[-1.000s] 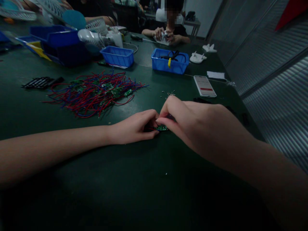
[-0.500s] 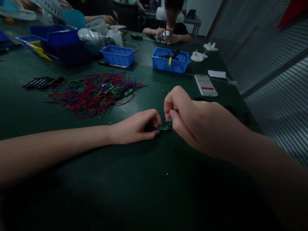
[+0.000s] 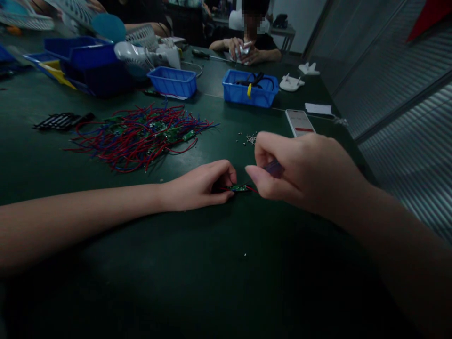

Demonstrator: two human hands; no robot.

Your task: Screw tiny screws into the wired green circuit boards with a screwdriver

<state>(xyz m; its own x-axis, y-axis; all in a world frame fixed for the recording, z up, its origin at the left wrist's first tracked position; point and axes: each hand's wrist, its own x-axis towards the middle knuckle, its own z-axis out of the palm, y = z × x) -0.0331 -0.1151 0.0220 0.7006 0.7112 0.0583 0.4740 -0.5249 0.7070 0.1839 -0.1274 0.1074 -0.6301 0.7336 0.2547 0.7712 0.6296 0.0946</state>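
Thumb and curled fingers of my left hand (image 3: 201, 186) pinch one end of a small green circuit board (image 3: 240, 188), low over the table. Red wires come out at both ends of the board; part of it is hidden in the fingers. To the right, my right hand (image 3: 293, 167) is closed on a screwdriver (image 3: 273, 168) with a dark purple handle. Its thin shaft slants down toward the board, and I cannot tell whether the tip touches it. Small screws (image 3: 251, 138) lie in a loose heap just behind my right hand.
A tangled pile of wired circuit boards (image 3: 141, 136) lies left of centre, with black plastic parts (image 3: 58, 121) beside it. Behind stand blue bins (image 3: 173, 82) and a blue tray (image 3: 249, 92) with black cables. A phone (image 3: 299, 123) lies at right. Across the table, a person (image 3: 259, 55) handles a white object.
My right hand has drawn back and to the right, uncovering the screwdriver handle and the screw heap, and covering part of the phone. My left hand and the board stay put.
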